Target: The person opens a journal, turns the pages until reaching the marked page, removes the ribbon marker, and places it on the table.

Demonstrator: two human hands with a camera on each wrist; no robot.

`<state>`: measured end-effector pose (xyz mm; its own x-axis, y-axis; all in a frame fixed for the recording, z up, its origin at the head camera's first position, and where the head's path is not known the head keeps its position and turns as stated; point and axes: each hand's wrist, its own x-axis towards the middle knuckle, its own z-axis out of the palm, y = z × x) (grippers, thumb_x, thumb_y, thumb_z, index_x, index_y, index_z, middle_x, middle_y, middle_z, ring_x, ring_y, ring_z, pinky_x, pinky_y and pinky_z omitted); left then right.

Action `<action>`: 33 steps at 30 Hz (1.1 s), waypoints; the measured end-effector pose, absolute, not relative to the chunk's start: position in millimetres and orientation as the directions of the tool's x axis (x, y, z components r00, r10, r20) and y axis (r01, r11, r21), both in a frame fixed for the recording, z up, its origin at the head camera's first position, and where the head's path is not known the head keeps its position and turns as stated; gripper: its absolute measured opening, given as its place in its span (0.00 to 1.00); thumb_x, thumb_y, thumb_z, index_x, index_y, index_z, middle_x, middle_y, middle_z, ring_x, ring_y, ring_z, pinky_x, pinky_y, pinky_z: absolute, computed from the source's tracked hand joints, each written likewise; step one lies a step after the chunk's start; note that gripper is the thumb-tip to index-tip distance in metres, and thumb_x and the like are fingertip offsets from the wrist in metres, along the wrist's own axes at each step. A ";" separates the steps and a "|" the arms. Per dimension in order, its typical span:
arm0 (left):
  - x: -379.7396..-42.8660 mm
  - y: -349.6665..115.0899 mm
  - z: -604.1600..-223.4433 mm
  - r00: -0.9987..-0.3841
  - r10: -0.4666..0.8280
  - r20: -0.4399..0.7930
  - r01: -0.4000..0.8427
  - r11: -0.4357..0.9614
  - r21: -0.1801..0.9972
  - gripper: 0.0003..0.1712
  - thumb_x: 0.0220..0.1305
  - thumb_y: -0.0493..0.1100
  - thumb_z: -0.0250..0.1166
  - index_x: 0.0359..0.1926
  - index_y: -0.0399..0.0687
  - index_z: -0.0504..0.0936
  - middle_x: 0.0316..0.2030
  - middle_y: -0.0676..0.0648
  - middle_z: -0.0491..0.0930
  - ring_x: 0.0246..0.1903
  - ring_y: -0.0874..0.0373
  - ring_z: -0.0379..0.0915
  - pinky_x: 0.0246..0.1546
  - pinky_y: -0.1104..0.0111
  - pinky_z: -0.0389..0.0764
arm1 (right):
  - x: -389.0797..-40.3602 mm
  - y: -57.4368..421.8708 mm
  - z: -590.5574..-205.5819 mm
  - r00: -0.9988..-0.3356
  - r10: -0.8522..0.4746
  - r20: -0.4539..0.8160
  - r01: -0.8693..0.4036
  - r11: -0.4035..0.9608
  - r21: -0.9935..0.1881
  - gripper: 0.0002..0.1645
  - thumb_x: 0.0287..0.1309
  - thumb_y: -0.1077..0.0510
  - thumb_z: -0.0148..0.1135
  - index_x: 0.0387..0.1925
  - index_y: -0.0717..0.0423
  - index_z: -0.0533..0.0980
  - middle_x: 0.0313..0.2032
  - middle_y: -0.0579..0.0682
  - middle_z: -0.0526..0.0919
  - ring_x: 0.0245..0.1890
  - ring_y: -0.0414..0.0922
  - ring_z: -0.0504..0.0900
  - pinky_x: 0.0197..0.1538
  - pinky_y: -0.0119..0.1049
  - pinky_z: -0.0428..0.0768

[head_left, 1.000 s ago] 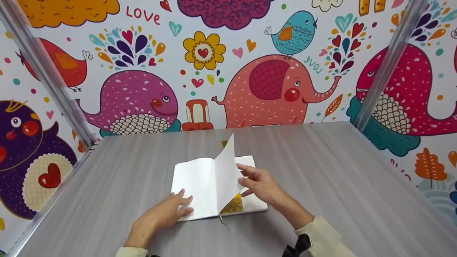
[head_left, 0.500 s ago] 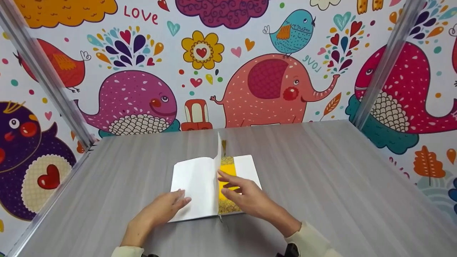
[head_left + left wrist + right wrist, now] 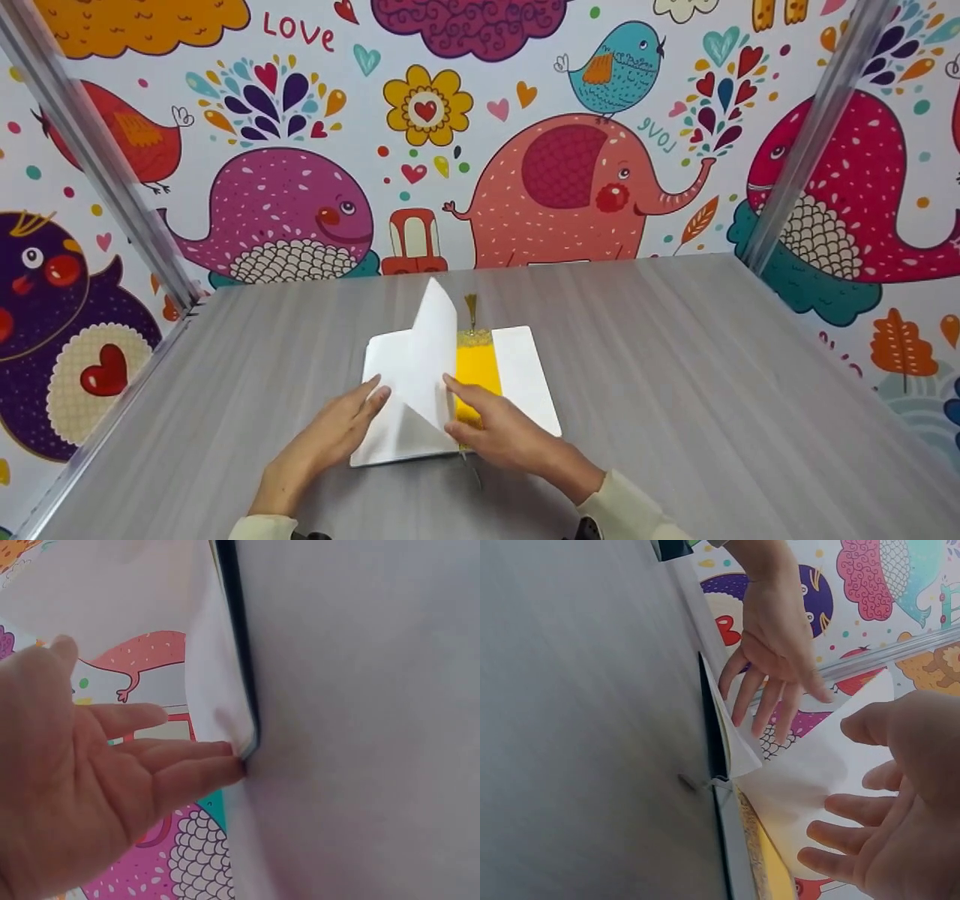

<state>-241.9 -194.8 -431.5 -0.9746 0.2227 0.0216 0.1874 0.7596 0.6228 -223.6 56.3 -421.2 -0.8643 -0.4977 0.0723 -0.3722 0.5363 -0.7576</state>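
Extending loosely spread fingers that grip nothing, a person's left hand (image 3: 324, 436) touches an open book (image 3: 523, 371) from eight o'clock; the right hand (image 3: 504, 431), likewise straight-fingered and holding nothing, has fingertips at a raised page (image 3: 433, 349) from four o'clock. The book lies on a gray table (image 3: 645, 375), a yellow bookmark (image 3: 477, 367) inside, its tassel (image 3: 470, 307) pointing toward twelve. Beyond, at one o'clock: a printed elephant (image 3: 559, 199).
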 end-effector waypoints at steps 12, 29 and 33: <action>-241.8 -201.2 -427.1 -0.981 0.193 -0.016 0.123 0.687 0.716 0.38 0.70 0.63 0.28 0.70 0.44 0.52 0.69 0.41 0.52 0.69 0.43 0.46 0.67 0.49 0.48 | -222.2 51.7 -431.4 -0.861 -0.509 0.006 -0.398 0.666 -0.631 0.37 0.60 0.47 0.56 0.68 0.49 0.56 0.65 0.48 0.65 0.65 0.44 0.64 0.65 0.49 0.61; -245.2 -203.2 -423.0 -0.984 0.161 -0.078 0.055 0.688 0.724 0.47 0.65 0.70 0.30 0.71 0.40 0.39 0.71 0.37 0.42 0.70 0.41 0.37 0.68 0.48 0.41 | -215.6 54.6 -435.8 -0.796 -0.598 -0.092 -0.492 0.728 -0.478 0.31 0.58 0.44 0.56 0.64 0.32 0.62 0.69 0.40 0.57 0.71 0.54 0.50 0.66 0.64 0.46; -246.1 -199.7 -424.4 -0.982 0.168 -0.083 0.064 0.717 0.694 0.51 0.62 0.72 0.37 0.71 0.40 0.38 0.70 0.34 0.40 0.70 0.39 0.36 0.67 0.46 0.41 | -214.6 56.3 -437.4 -0.789 -0.606 -0.096 -0.508 0.733 -0.452 0.31 0.58 0.44 0.56 0.64 0.31 0.61 0.69 0.39 0.57 0.71 0.54 0.50 0.65 0.65 0.45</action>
